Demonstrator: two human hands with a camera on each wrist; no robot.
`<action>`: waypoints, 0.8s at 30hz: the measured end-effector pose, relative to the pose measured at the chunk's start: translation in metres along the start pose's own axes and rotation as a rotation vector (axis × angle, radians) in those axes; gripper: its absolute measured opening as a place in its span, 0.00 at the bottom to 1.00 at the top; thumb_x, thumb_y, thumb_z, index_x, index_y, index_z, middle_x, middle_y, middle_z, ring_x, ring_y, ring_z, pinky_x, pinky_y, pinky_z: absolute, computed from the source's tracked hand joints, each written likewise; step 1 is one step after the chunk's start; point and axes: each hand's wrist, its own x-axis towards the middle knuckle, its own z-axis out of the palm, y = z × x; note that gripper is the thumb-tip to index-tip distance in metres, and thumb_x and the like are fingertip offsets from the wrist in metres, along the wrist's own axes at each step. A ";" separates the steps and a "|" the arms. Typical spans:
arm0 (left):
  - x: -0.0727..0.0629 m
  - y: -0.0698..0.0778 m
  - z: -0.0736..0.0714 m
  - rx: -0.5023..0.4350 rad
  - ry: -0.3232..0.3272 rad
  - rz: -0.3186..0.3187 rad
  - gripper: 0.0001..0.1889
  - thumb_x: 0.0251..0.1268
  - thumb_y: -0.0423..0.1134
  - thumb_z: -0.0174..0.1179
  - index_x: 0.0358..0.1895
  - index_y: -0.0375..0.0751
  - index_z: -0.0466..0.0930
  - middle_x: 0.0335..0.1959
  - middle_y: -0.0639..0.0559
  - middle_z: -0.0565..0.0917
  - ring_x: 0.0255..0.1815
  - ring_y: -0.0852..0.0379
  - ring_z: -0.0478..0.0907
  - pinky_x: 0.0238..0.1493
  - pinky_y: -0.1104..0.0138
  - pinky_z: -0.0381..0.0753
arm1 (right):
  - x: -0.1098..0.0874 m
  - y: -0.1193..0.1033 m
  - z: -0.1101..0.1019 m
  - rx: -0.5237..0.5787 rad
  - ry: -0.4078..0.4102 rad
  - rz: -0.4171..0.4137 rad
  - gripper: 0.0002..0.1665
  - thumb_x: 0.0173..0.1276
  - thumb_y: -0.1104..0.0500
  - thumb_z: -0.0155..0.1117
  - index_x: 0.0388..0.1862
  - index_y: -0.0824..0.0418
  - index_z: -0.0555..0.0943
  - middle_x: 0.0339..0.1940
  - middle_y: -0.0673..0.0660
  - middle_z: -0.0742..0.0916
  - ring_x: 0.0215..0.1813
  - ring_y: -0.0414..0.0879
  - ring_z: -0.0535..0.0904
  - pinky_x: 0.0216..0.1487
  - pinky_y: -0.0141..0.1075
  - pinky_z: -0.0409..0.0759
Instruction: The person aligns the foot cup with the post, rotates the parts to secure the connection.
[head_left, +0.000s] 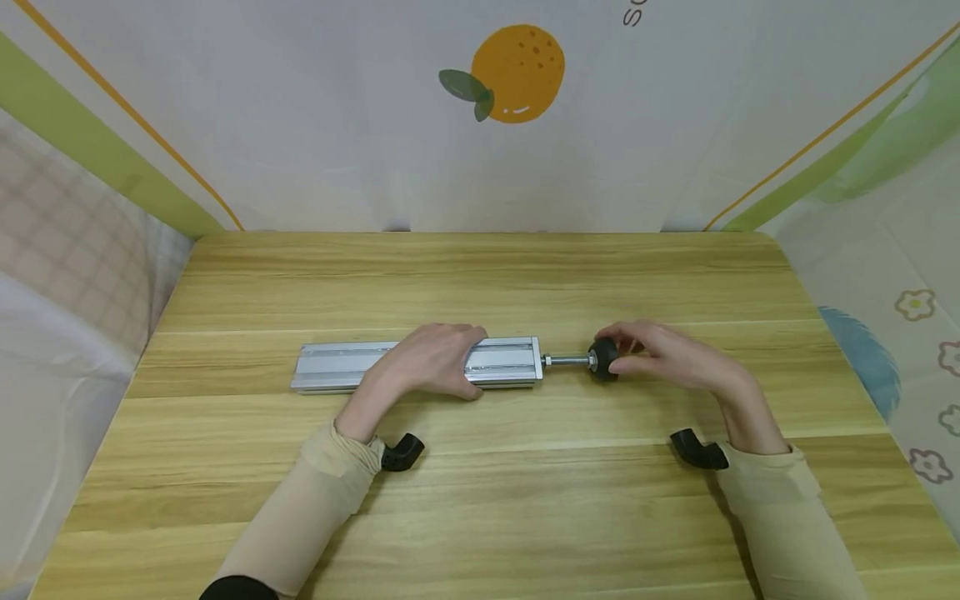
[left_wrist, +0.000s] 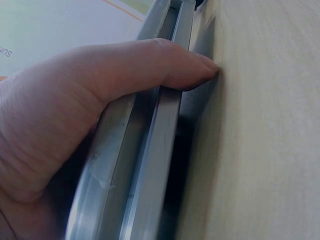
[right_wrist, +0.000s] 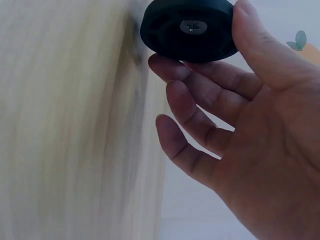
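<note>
A silver aluminium profile [head_left: 333,367] lies lengthwise across the table, grooves running along it. My left hand [head_left: 435,358] grips it from above near its right half, the thumb [left_wrist: 185,70] over the near side in the left wrist view. At the profile's right end is an end plate [head_left: 537,360]. A levelling foot [head_left: 603,360] with a black round base points out from there, its threaded rod [head_left: 570,361] meeting the plate; how deep it sits is hidden. My right hand [head_left: 667,354] pinches the base, whose underside shows a cross-slotted screw [right_wrist: 193,27].
The wooden table [head_left: 480,517] reaches back to a pale curtain [head_left: 337,125] printed with an orange. Black curved pieces [head_left: 402,452] stick out at both sleeve cuffs, close above the tabletop.
</note>
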 end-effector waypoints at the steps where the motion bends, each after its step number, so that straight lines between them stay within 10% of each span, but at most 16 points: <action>1: 0.000 0.000 0.000 0.000 0.000 0.000 0.28 0.48 0.52 0.73 0.52 0.45 0.77 0.40 0.57 0.83 0.36 0.58 0.76 0.47 0.59 0.82 | 0.000 0.000 0.000 -0.007 -0.005 -0.002 0.28 0.75 0.52 0.64 0.69 0.62 0.75 0.53 0.55 0.86 0.50 0.45 0.81 0.49 0.34 0.81; 11: 0.000 0.000 -0.001 -0.009 -0.008 -0.003 0.27 0.48 0.52 0.73 0.50 0.46 0.76 0.38 0.57 0.82 0.36 0.58 0.76 0.46 0.59 0.82 | 0.002 0.000 0.002 0.047 0.028 0.020 0.41 0.62 0.49 0.78 0.70 0.57 0.71 0.63 0.56 0.82 0.56 0.48 0.78 0.57 0.45 0.81; 24: 0.001 -0.001 0.000 -0.017 -0.012 -0.003 0.26 0.48 0.52 0.73 0.48 0.47 0.75 0.35 0.58 0.80 0.33 0.58 0.74 0.41 0.62 0.79 | 0.007 0.001 0.006 0.038 0.087 0.012 0.41 0.48 0.55 0.87 0.58 0.60 0.74 0.52 0.55 0.82 0.52 0.49 0.76 0.57 0.46 0.80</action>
